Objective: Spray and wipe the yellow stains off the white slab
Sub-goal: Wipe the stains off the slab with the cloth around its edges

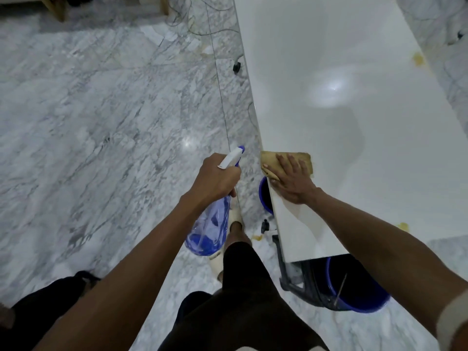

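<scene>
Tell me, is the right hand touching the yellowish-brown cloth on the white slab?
Touching. The head view shows the right hand pressed flat on the yellowish-brown cloth, fingers spread over it at the white slab's left edge.

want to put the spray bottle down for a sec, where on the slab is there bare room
The white slab is bare across its middle, from beyond the cloth under the right hand up to the far stain at its right edge. Crowded only at the near left edge, plus a near stain.
</scene>
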Motion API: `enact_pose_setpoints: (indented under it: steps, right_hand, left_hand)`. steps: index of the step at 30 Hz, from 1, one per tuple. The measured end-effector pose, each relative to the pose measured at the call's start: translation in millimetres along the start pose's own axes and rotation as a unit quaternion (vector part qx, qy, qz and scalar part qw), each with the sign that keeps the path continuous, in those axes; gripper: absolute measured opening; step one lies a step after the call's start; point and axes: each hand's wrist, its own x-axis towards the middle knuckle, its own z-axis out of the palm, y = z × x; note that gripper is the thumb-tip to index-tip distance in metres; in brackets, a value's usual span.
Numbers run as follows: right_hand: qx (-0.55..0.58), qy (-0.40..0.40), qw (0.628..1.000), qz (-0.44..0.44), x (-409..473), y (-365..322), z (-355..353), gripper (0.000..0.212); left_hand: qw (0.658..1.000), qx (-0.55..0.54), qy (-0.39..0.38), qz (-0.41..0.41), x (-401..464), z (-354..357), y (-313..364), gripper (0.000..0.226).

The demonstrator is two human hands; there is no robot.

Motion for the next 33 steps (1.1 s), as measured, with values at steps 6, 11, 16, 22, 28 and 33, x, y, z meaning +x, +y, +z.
enact_pose_setpoints:
  steps: [6,11,16,22,28,33]
  right_hand:
    - [-0.069,0.010,0.997,-0.017,-39,3,36,0.067]
    - [-0.055,-0.002,0.998,-0.031,-69,0,48,0.063]
    - [-0.042,0.019,0.998,-0.043,-107,-1,67,0.064]
    - [-0.035,-0.001,0.998,-0.059,-158,-6,89,0.070]
    - [-0.048,-0.017,0.997,-0.056,-199,-8,113,0.081]
    - [-0.023,-0.028,0.997,-0.072,-231,-15,115,0.083]
  left_hand:
    - [1.000,0.004,0.009,0.005,-22,20,-17,0.026]
    - [1.000,-0.015,0.011,0.007,-50,37,-25,0.029]
    - [1.000,-0.013,0.025,0.013,-85,63,-33,0.024]
    - [0.998,-0.045,0.046,0.003,-137,102,-48,0.028]
    - [0.997,-0.055,0.061,-0.002,-184,141,-54,0.028]
    - [0.995,-0.058,0.080,0.017,-212,155,-47,0.022]
